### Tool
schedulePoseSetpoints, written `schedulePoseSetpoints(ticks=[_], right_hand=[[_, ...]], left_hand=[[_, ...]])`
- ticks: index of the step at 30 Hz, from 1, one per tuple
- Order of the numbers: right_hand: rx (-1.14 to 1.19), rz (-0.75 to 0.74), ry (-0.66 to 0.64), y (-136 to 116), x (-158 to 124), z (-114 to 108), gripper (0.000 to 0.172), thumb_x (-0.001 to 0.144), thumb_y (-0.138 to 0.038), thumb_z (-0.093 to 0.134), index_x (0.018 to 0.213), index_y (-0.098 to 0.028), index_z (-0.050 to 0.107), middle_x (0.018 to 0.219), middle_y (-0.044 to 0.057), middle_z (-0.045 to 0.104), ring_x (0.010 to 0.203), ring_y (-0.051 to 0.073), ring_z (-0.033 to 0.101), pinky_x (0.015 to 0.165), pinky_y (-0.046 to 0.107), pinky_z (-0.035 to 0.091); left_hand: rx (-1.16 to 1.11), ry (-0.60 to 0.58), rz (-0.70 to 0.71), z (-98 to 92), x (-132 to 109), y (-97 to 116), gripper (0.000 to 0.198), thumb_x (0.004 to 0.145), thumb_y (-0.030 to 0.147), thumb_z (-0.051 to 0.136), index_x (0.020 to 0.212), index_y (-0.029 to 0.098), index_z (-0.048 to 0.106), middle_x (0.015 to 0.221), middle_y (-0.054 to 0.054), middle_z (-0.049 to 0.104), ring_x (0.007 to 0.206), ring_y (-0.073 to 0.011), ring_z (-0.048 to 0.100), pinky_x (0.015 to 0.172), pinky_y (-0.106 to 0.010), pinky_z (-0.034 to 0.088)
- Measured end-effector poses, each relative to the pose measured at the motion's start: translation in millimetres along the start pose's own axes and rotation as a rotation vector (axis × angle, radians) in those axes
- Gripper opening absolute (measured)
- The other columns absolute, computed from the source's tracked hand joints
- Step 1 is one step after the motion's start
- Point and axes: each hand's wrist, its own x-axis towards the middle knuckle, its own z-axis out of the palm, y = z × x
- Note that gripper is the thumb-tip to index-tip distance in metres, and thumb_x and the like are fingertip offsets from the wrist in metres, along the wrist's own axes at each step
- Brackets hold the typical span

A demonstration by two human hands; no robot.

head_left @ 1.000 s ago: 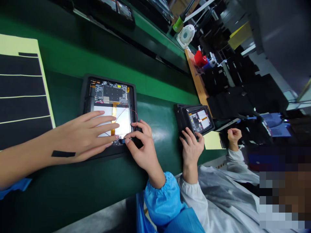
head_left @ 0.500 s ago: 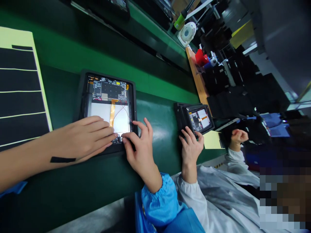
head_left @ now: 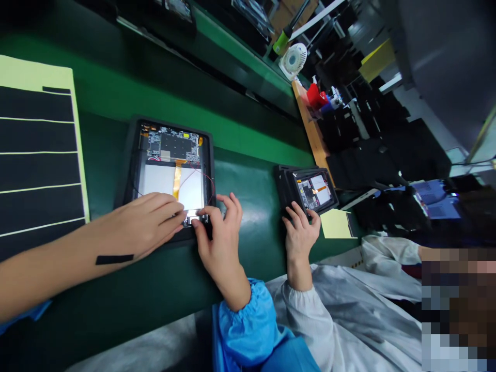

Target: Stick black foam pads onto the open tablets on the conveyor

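Observation:
An opened tablet lies in a black tray-like frame on the green table. Its circuit board, an orange ribbon cable and thin red wires show over pale battery-like panels. My left hand reaches across the tablet's lower end, fingers together and bent, their tips pressed at the bottom edge; what they grip is hidden. My right hand pinches with thumb and forefinger at a tiny silvery part by that same edge, too small to name. Its other fingers are raised and curled beside the frame.
Black strips on a yellow sheet lie at left; one similar strip sticks to my left forearm. At right, a co-worker's hand touches another opened tablet. A yellow sheet and a small white fan are farther off.
My left fingers have bent more and lifted slightly off the panel. My right thumb and forefinger have shifted a little at the edge. A red wire bows farther right. The co-worker's other hand moved away rightward.

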Motion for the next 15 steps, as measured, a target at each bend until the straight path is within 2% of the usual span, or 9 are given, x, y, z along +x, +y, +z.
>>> schedulePoseSetpoints(ticks=[1, 3, 5, 9, 12, 15], right_hand=[[0.024, 0.032, 0.051, 18.0, -3.4, -14.1, 0.021, 0.103, -0.043, 0.068, 0.124, -0.040, 0.066, 0.139, 0.011, 0.069, 0.137, 0.037, 0.063, 0.100, 0.063, 0.060], [0.231, 0.155, 0.387, 49.0, -11.2, -32.9, 0.019, 0.106, -0.047, 0.057, 0.123, -0.039, 0.061, 0.134, 0.018, 0.071, 0.126, 0.038, 0.070, 0.090, 0.060, 0.062], [0.384, 0.227, 0.527, 67.1, -18.5, -38.9, 0.019, 0.110, -0.048, 0.044, 0.123, -0.038, 0.054, 0.136, 0.020, 0.070, 0.121, 0.035, 0.074, 0.086, 0.056, 0.064], [0.477, 0.211, 0.522, 69.3, -26.1, -34.3, 0.010, 0.113, -0.037, 0.037, 0.118, -0.038, 0.045, 0.145, 0.016, 0.069, 0.125, 0.027, 0.075, 0.090, 0.049, 0.064], [0.468, 0.188, 0.524, 67.7, -25.4, -34.0, 0.007, 0.110, -0.032, 0.040, 0.115, -0.037, 0.042, 0.142, 0.017, 0.072, 0.120, 0.027, 0.078, 0.084, 0.046, 0.064], [0.511, 0.196, 0.540, 71.3, -23.4, -36.1, 0.008, 0.108, -0.033, 0.045, 0.114, -0.036, 0.042, 0.142, 0.020, 0.071, 0.120, 0.028, 0.077, 0.084, 0.047, 0.063]], left_hand=[[0.025, -0.007, -0.007, 1.3, 1.4, 5.2, 0.038, 0.119, 0.018, 0.032, 0.118, 0.014, 0.070, 0.112, -0.009, 0.068, 0.112, -0.0255, 0.063, 0.101, -0.043, 0.055], [0.074, -0.041, -0.047, 3.2, 4.6, 17.2, 0.036, 0.116, 0.014, 0.033, 0.122, 0.012, 0.068, 0.115, -0.012, 0.065, 0.115, -0.0291, 0.061, 0.099, -0.045, 0.056], [0.115, -0.054, -0.087, 4.6, 8.8, 29.2, 0.035, 0.112, 0.010, 0.034, 0.121, 0.010, 0.067, 0.116, -0.015, 0.064, 0.113, -0.0308, 0.061, 0.098, -0.046, 0.055], [0.084, -0.019, -0.099, 6.8, 18.9, 38.9, 0.031, 0.103, 0.003, 0.040, 0.113, 0.009, 0.068, 0.112, -0.015, 0.063, 0.102, -0.0295, 0.060, 0.090, -0.042, 0.052], [-0.004, -0.008, -0.092, 4.5, 23.4, 27.7, 0.025, 0.105, 0.005, 0.045, 0.102, 0.013, 0.068, 0.104, -0.012, 0.061, 0.096, -0.0270, 0.058, 0.085, -0.038, 0.048], [0.044, 0.017, -0.029, -1.5, 23.0, 12.4, 0.031, 0.111, 0.011, 0.042, 0.095, 0.014, 0.069, 0.098, -0.010, 0.061, 0.092, -0.0265, 0.056, 0.081, -0.038, 0.044]])
